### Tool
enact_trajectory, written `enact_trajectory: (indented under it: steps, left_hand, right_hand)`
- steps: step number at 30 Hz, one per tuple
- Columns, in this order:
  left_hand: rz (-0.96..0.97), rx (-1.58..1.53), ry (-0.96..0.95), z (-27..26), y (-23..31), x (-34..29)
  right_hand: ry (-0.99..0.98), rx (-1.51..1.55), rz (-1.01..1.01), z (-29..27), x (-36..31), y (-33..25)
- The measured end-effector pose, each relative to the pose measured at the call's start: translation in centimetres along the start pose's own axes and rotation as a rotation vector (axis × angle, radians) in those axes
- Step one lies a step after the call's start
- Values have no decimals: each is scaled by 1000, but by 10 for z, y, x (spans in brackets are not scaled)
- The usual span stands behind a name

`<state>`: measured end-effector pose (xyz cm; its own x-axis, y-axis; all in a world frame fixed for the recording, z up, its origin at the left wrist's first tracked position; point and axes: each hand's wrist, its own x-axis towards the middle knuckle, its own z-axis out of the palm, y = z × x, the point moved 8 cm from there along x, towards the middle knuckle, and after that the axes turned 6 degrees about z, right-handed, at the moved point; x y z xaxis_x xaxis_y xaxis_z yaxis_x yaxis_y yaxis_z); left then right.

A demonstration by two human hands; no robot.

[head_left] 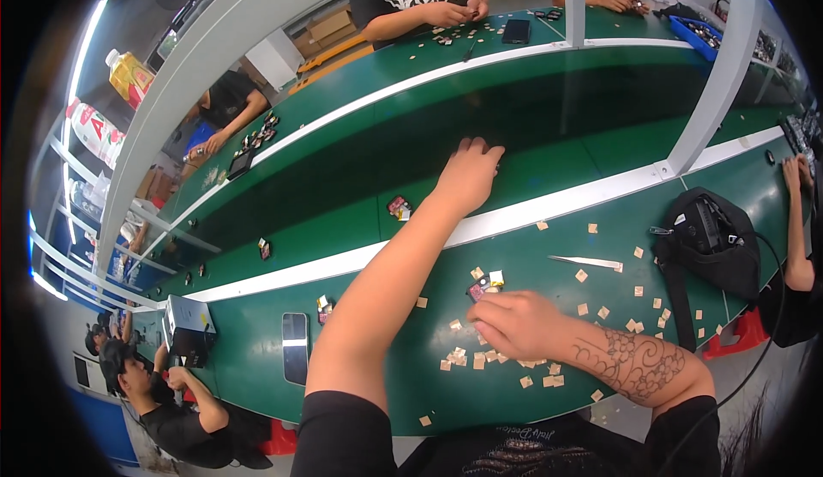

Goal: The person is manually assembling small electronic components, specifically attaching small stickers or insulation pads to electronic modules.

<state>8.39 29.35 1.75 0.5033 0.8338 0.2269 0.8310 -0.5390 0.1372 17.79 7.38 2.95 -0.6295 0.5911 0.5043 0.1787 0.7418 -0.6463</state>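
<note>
My left hand (pixel 470 177) reaches past the white rail over the dark green strip, palm down. Its fingers are slightly apart, and I see nothing in them. Closed near the table's middle, my right hand (pixel 519 323) grips a small dark electronic part (pixel 483 288) with a pink and white face, partly hidden by the fingers. Around this hand lie many small tan square pieces (pixel 478 360). Silver tweezers (pixel 591 263) rest farther right. Another small electronic part (pixel 399 209) sits on the strip left of my left hand, and one (pixel 325 307) is beside my left forearm.
A phone (pixel 295 348) lies left of my forearm; a black bag (pixel 710 241) lies at right. The white rail (pixel 514 217) and an upright post (pixel 716 83) border the strip. A box (pixel 189 330) stands at left. Several people work around the tables.
</note>
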Motion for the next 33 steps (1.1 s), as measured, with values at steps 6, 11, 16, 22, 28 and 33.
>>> enact_trajectory:
  steps: [6, 11, 16, 22, 28, 33]
  left_hand:
    - [8, -477, 102, -65, 62, -92]
    - [-94, -702, 161, -74, 88, -193]
    - [-56, -725, 112, -43, 129, -243]
    - [4, -601, 144, -36, 125, -217]
    - [-91, -414, 202, -40, 89, -214]
    - [-49, -422, 225, -42, 91, -217]
  right_hand:
    - [61, 166, 5, -18, 4, 1]
    - [238, 172, 176, -48, 2, 23]
    - [262, 187, 143, -48, 7, 20]
    - [204, 121, 218, -43, 11, 25]
    - [39, 170, 183, -25, 17, 24]
    - [29, 59, 241, -31, 18, 23]
